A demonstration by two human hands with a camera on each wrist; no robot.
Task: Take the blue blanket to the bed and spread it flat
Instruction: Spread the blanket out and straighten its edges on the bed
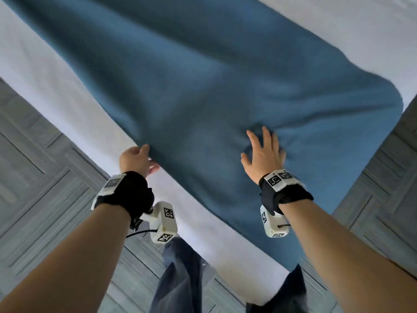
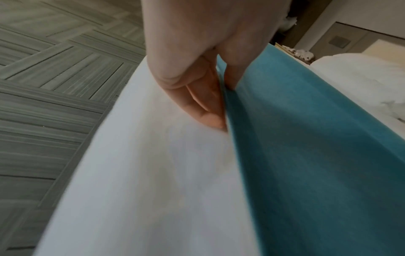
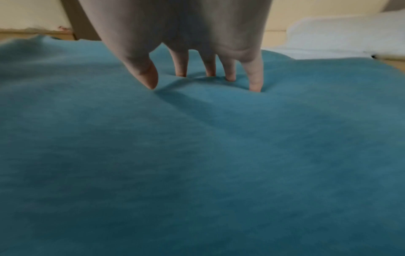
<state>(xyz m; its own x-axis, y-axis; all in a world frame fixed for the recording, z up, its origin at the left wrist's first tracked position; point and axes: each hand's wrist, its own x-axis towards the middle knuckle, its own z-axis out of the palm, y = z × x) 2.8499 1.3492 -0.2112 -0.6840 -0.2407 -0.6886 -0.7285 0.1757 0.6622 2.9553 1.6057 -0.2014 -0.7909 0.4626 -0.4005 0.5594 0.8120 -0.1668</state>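
Blue fleece, one item: the blue blanket, soft, matte and napped, already lying across the bed, whose white sheet is smooth and shows on both long sides of it. From the head view, I stand at the foot end over a grey wood-grain floor; the near end of the blanket droops over the mattress edge towards my legs. My left hand holds the blanket's left edge; my right hand is spread, fingers straight, fingertips pushed into the cloth and dimpling it, with creases radiating outward. Step in hand, as I judge it: smoothing and squaring, the carrying being done. From the left wrist view: thumb and fingers pinch the thin blanket edge just above the sheet, the cloth running off in a taut, straight line. Beyond it something pale and crumpled lies on the bed, possibly a pillow or duvet; the picture is too blurred to say. From the right wrist view: all five fingertips stand on the fleece, holding nothing, with a shallow fold between thumb and fingers. Next move, I judge: draw the left edge outward while the right palm sweeps the creases towards the right side, gently, since fleece drags and bunches.
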